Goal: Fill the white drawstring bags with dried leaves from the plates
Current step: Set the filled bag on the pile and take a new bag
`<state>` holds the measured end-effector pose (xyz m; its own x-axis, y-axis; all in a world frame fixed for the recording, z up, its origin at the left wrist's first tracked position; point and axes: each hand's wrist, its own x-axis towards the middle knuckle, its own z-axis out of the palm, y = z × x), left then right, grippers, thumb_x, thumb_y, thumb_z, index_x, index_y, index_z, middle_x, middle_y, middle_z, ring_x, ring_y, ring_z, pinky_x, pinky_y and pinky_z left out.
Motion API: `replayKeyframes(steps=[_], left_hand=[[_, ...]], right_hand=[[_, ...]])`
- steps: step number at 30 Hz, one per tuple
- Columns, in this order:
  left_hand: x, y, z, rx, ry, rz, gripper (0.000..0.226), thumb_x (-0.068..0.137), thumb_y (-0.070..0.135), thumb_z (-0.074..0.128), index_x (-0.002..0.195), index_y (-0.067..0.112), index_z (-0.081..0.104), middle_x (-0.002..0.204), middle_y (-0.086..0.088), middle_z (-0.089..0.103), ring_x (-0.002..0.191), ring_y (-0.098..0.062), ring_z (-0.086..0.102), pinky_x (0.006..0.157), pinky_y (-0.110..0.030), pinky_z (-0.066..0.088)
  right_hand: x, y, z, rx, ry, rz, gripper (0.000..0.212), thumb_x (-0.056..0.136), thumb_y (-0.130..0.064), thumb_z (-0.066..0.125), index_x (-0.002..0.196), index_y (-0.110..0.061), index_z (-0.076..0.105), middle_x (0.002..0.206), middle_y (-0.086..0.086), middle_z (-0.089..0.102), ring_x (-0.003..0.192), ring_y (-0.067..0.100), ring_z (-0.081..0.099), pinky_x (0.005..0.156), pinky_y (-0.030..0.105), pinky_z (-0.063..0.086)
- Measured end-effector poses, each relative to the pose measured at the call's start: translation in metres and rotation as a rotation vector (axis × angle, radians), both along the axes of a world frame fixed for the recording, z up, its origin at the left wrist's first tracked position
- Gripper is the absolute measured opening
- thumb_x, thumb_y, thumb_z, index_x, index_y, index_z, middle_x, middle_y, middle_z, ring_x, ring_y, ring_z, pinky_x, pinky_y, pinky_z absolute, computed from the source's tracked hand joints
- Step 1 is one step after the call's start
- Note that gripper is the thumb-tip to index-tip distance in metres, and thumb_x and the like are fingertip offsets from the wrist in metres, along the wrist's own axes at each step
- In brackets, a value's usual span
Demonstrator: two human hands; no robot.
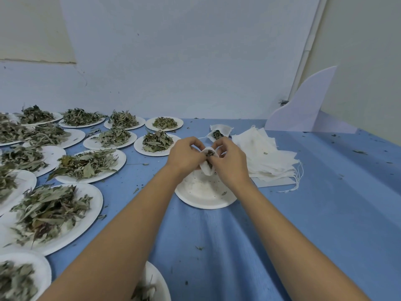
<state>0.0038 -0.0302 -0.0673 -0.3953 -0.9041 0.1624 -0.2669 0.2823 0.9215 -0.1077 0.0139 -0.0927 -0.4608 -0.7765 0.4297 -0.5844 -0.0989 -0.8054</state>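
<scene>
We held one white drawstring bag between both hands, over a plate that sat near the middle of the table. Our left hand pinched the left side of the bag's rim with curled fingers. Our right hand pinched the right side, its fingertips bent over the mouth. Dark dried leaves showed in the open mouth. The bag hung down toward the plate, and we could not tell whether its bottom touched it. That plate carried only crumbs and one small leaf scrap.

Beyond our hands, toward the far edge, a filled bag lay on its side with leaves showing at its mouth. Just beside it, to the right, lay a stack of empty bags, fanned out, their strings trailing off the stack's right end.

Heaped plates covered the left side of the table in rows, from the far edge to the near edge. One more plate at the near edge was partly hidden under our left forearm. Loose bits of leaf lay scattered over the blue cloth. A white curved board stood at the far right corner, against the wall.
</scene>
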Motion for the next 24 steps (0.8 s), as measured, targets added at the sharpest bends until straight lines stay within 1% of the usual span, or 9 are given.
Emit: replayKeyframes(steps=[3,7,9,11,13,15,18,21,24], left_hand=[[0.0,0.0,0.003,-0.009,-0.025,-0.038,0.014,0.083,0.0,0.065,0.076,0.011,0.06,0.058,-0.002,0.059,0.052,-0.011,0.057,0.055,-0.025,0.053],[-0.005,-0.003,0.009,-0.017,0.056,0.053,0.009,0.083,0.005,0.068,0.078,0.009,0.061,0.067,-0.006,0.06,0.072,-0.028,0.064,0.077,-0.041,0.058],[-0.01,-0.005,0.015,-0.061,0.094,0.128,0.008,0.082,0.004,0.066,0.08,0.01,0.061,0.073,-0.004,0.059,0.077,-0.026,0.062,0.081,-0.041,0.055],[-0.016,-0.008,0.022,-0.13,0.13,0.168,0.011,0.081,0.001,0.062,0.08,0.012,0.06,0.075,0.002,0.059,0.076,-0.017,0.058,0.076,-0.029,0.052],[-0.025,-0.008,0.03,-0.17,0.2,0.171,0.013,0.081,0.001,0.06,0.08,0.014,0.059,0.075,0.008,0.058,0.073,-0.008,0.055,0.063,-0.012,0.045],[-0.038,-0.011,0.037,-0.157,0.283,0.161,0.014,0.079,0.0,0.061,0.079,0.014,0.059,0.075,0.009,0.058,0.071,-0.004,0.055,0.057,-0.007,0.042],[-0.064,-0.021,0.047,-0.123,0.353,0.14,0.014,0.079,-0.001,0.062,0.083,0.013,0.061,0.077,0.008,0.059,0.071,-0.003,0.055,0.055,-0.005,0.041],[-0.098,-0.038,0.053,-0.132,0.324,0.117,0.018,0.082,-0.003,0.056,0.09,0.01,0.064,0.082,0.008,0.059,0.079,-0.008,0.057,0.062,-0.01,0.044],[-0.129,-0.057,0.051,-0.131,0.207,0.135,0.029,0.086,-0.008,0.047,0.103,0.005,0.067,0.106,-0.004,0.065,0.098,-0.016,0.059,0.073,-0.014,0.042]], right_hand=[[0.001,-0.006,0.001,-0.005,0.034,-0.059,0.019,0.076,0.0,0.061,0.076,-0.017,0.051,0.064,-0.008,0.048,0.058,0.008,0.043,0.049,0.016,0.033],[0.002,-0.013,0.009,-0.012,0.033,-0.09,0.018,0.077,-0.004,0.062,0.08,-0.017,0.05,0.069,-0.009,0.049,0.061,0.006,0.044,0.051,0.017,0.033],[0.001,-0.013,0.014,-0.006,0.03,-0.077,0.016,0.079,-0.009,0.064,0.086,-0.017,0.052,0.082,-0.005,0.054,0.07,0.009,0.048,0.057,0.017,0.037],[-0.003,-0.013,0.023,-0.011,-0.047,-0.037,0.017,0.08,-0.012,0.065,0.09,-0.017,0.052,0.098,0.001,0.057,0.083,0.014,0.056,0.068,0.026,0.049],[-0.009,-0.012,0.035,-0.049,-0.19,0.039,0.019,0.082,-0.011,0.065,0.094,-0.018,0.051,0.103,0.0,0.058,0.095,0.02,0.061,0.079,0.039,0.055],[-0.021,-0.014,0.048,-0.118,-0.235,0.073,0.02,0.085,-0.01,0.063,0.099,-0.02,0.053,0.102,-0.006,0.06,0.1,0.017,0.061,0.083,0.035,0.055],[-0.045,-0.024,0.061,-0.197,-0.141,-0.012,0.018,0.088,-0.008,0.057,0.102,-0.02,0.059,0.109,0.0,0.062,0.1,0.015,0.06,0.083,0.026,0.051],[-0.074,-0.043,0.067,-0.189,-0.034,-0.13,0.025,0.087,-0.002,0.052,0.108,-0.012,0.063,0.113,0.005,0.063,0.103,0.02,0.059,0.086,0.026,0.047],[-0.102,-0.064,0.065,-0.094,0.108,-0.195,0.041,0.084,0.007,0.045,0.119,-0.008,0.061,0.123,0.008,0.06,0.113,0.021,0.055,0.097,0.027,0.041]])
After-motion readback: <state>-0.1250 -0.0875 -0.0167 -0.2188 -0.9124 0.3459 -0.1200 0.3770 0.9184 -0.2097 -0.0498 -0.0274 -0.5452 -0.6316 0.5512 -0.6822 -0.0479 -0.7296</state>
